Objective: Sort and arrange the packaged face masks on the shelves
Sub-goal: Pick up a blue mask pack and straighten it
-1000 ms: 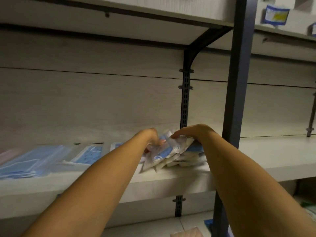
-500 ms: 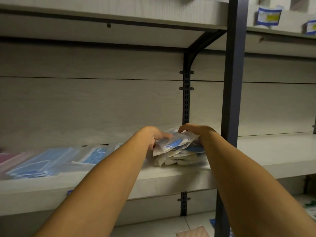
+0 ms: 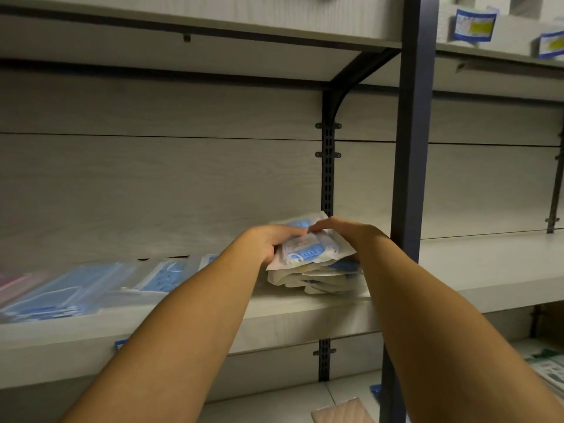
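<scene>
A stack of packaged blue face masks (image 3: 314, 264) in clear and white wrappers rests on the middle shelf (image 3: 305, 319), close to the dark upright post. My left hand (image 3: 274, 239) grips the stack's left side. My right hand (image 3: 341, 230) lies over its top right, and the fingertips of both hands meet on the topmost packet. More flat packets of blue masks (image 3: 61, 288) lie in a row along the shelf to the left, some blurred.
A dark metal post (image 3: 412, 178) stands just right of the stack. The shelf above (image 3: 213, 29) overhangs. Labelled packets (image 3: 474, 24) sit on the upper right shelf. Lower down, a green printed packet (image 3: 546, 366) lies at the right and a tan item (image 3: 341, 412) sits near the floor.
The loose, fanned packets have been drawn together into a tidier stack. Both hands moved up onto its top, with the fingertips now meeting.
</scene>
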`<state>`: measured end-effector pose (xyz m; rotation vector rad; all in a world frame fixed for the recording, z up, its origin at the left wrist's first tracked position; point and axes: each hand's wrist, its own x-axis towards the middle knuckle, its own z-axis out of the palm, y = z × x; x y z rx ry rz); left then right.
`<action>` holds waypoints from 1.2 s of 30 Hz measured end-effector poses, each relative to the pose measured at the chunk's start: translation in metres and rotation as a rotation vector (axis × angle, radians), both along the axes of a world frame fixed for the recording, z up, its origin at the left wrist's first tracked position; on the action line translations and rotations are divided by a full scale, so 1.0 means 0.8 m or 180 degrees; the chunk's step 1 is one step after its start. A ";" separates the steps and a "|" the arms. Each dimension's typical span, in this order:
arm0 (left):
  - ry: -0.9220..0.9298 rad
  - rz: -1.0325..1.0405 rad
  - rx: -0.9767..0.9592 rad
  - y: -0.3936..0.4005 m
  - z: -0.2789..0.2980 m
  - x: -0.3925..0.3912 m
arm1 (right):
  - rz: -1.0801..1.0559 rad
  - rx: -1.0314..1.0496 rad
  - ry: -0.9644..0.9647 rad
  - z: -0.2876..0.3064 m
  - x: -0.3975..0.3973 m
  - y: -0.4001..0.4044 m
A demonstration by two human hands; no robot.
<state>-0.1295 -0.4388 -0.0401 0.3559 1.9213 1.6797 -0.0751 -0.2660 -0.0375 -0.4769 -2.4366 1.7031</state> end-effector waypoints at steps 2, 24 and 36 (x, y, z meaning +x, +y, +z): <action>-0.0093 -0.0049 0.0238 -0.003 0.000 -0.004 | 0.0119 -0.0339 -0.0064 -0.007 0.008 0.003; 0.2206 0.0262 0.1032 -0.024 -0.013 -0.030 | 0.0597 -0.0743 0.1995 -0.028 -0.020 -0.013; 0.1807 0.0316 0.1442 -0.009 -0.024 -0.047 | 0.0445 -0.0955 0.2177 -0.050 -0.037 -0.033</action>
